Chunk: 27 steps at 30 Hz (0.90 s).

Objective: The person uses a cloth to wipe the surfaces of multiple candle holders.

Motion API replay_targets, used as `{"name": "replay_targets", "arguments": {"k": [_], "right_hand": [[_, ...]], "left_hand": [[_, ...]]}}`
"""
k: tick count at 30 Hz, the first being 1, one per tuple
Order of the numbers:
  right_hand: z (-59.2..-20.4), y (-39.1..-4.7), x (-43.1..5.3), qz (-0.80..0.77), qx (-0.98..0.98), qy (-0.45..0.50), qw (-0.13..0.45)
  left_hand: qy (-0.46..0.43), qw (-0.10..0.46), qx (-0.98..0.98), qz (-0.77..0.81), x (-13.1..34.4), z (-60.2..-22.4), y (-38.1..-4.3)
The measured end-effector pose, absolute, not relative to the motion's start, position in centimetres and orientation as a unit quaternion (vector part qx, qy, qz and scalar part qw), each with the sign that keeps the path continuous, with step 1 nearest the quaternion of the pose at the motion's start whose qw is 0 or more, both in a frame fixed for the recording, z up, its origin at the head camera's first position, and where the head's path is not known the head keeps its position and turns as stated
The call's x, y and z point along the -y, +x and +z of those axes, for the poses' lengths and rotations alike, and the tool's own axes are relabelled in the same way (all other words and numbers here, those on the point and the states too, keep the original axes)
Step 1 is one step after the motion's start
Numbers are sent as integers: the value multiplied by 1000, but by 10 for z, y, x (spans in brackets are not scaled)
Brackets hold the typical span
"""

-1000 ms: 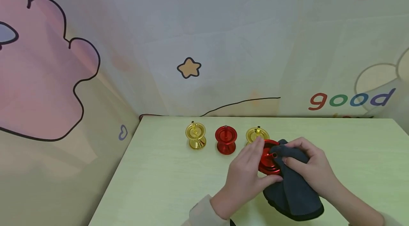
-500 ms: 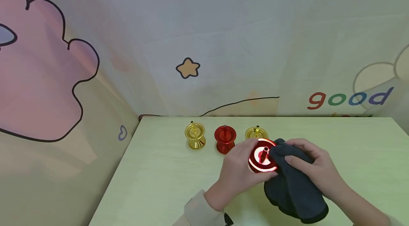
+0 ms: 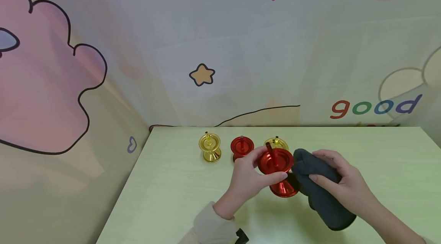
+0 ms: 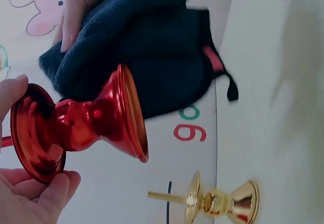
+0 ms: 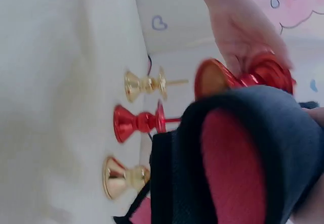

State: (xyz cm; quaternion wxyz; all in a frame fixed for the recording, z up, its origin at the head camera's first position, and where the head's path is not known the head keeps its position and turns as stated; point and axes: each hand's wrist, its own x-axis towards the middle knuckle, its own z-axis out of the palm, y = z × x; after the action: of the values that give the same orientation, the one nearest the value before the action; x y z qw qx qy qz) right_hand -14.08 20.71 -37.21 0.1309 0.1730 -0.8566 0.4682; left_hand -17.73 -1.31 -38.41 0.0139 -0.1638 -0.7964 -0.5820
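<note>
My left hand [image 3: 246, 180] grips a shiny red candle holder [image 3: 283, 189] by the rim of its upper dish, thumb in front and fingers behind. The holder is lifted off the table, its spike tilted up and to the left. My right hand [image 3: 344, 182] holds a dark grey-blue cloth [image 3: 324, 198], bunched and folded, against the holder's right side. In the left wrist view the cloth [image 4: 162, 57] lies behind the red stem and base, with a small hanging loop. A pink underside of the cloth [image 5: 230, 163] shows in the right wrist view.
At the back of the pale table [image 3: 165, 198] stand a gold candle holder [image 3: 211, 148], another red candle holder [image 3: 242, 146] and a second gold one [image 3: 277, 143], partly hidden behind the held holder. A printed wall cloth [image 3: 241, 64] hangs behind the table.
The held red candle holder has moved left and its spike now leans left, with the base coming into view. My left hand shifted left with it; the cloth slid from its dish to its side.
</note>
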Motion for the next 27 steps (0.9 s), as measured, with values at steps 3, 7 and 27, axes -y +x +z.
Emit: {"name": "replay_targets", "arguments": {"k": [3,7,27], "right_hand": [[-376,-139,-198,467,850,196,144],[-381,-136,-191,481,838,211,149],[-396,-135,-171,478,811,231,246]], "left_hand": [[-157,9,780,-606,8,-384,-175],[-150,24,765,-626,4,-383,-174],[-135,14,723,-677,1,-388,-166]]}}
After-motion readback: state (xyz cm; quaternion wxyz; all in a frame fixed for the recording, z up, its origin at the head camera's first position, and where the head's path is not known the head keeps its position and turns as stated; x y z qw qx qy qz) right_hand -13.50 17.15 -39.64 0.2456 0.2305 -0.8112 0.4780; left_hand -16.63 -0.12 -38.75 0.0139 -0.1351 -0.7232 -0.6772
